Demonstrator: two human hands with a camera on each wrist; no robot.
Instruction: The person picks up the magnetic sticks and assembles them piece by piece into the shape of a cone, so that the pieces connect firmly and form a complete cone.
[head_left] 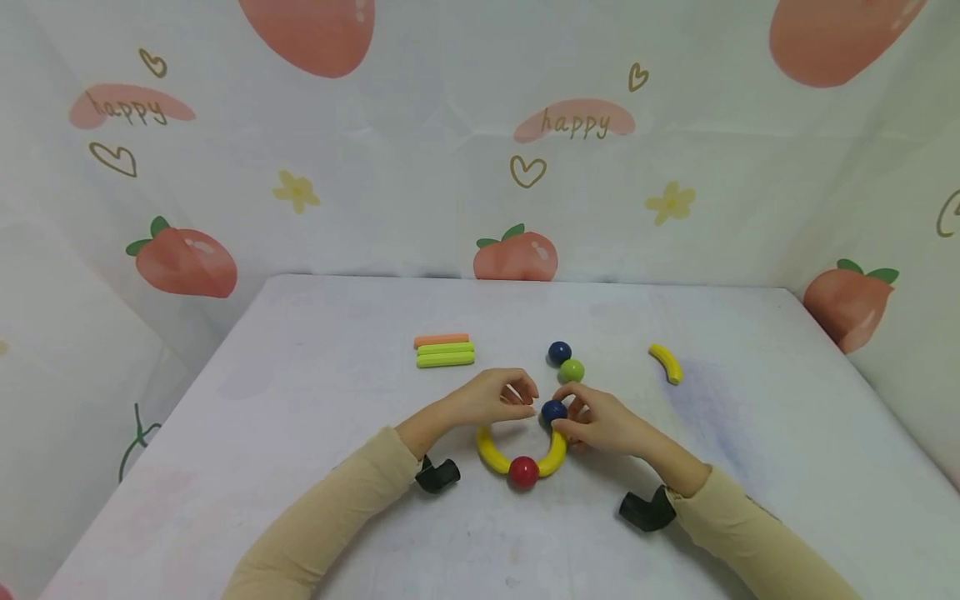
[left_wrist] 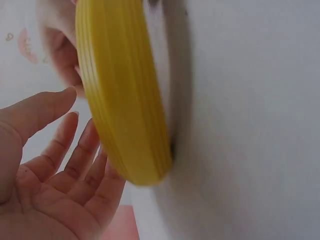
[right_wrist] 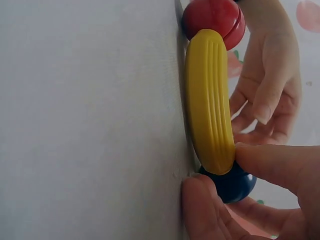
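My right hand holds a glossy blue ball between thumb and fingers. The ball sits at the upper end of a curved yellow stick, and the thumb touches near where the two meet. A red ball joins that stick to a second curved yellow stick on the left, making a U shape on the table. My left hand hovers by the left stick's free end, fingers loosely bent with nothing in them. Whether its fingertips touch the stick, I cannot tell.
Behind the hands lie one orange straight stick and two yellow-green straight sticks. Another blue ball stands beside a green ball. A loose curved yellow stick lies to the right on the white table.
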